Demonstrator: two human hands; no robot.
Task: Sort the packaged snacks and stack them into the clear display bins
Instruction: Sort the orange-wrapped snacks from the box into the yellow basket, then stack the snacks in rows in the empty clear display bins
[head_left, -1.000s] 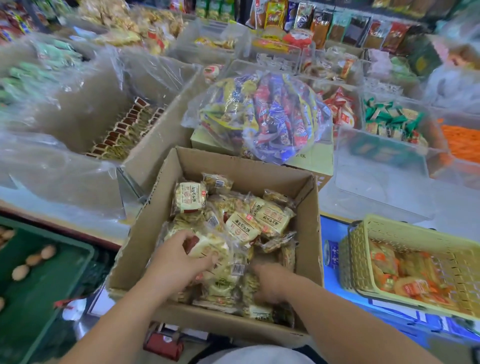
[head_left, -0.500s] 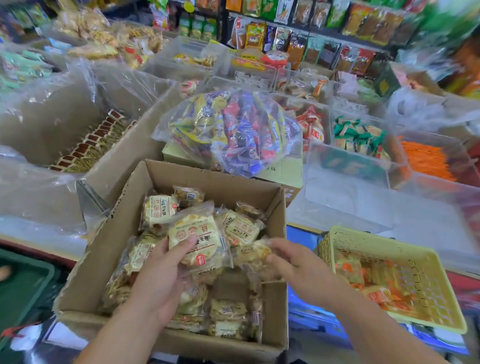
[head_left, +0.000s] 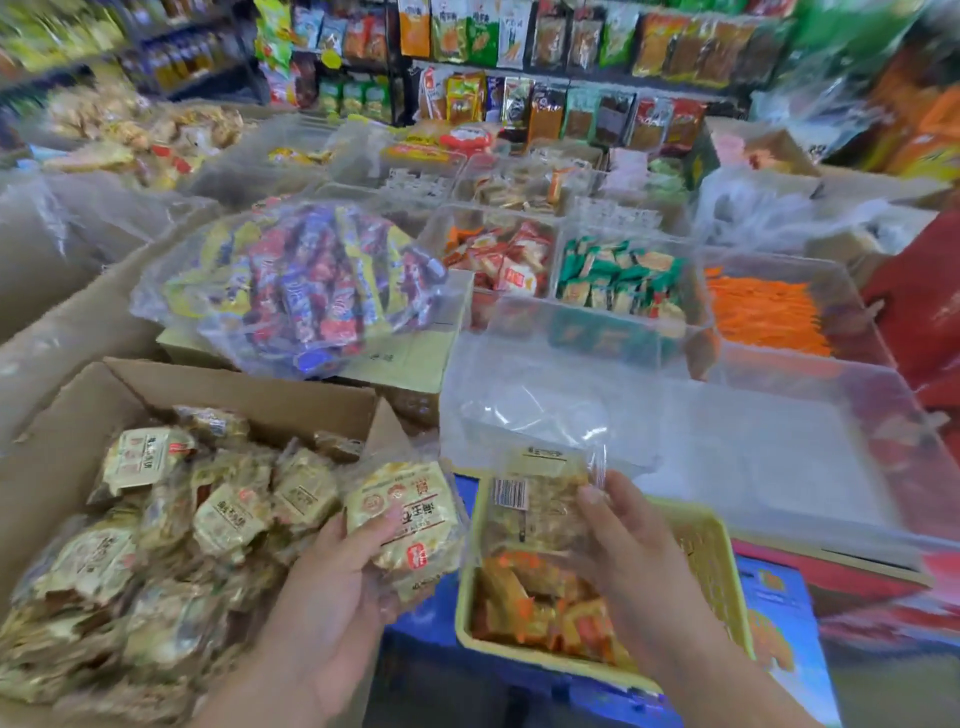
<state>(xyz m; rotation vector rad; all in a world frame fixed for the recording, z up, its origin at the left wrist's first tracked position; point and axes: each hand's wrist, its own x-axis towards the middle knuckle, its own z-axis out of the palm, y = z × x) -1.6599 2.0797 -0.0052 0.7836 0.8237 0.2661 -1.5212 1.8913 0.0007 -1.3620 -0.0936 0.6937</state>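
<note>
Carrying two cream-and-gold snack packs away from the cardboard box (head_left: 62, 467), the person appears to be mid-transfer: the left hand (head_left: 332, 597) is closed under the label-up pack (head_left: 402, 519) at the box's right corner, and the right hand (head_left: 631, 540) pinches the barcode-side pack (head_left: 535, 504) by its right edge over the yellow basket (head_left: 711, 551). Next, judging by the task, both must go forward into the empty clear bin (head_left: 779, 457) just beyond, laid flat so they stack. Each pack is a crinkly clear wrapper round pale, lumpy pastry, light and slippery-looking, while many like it lie heaped in the box
</note>
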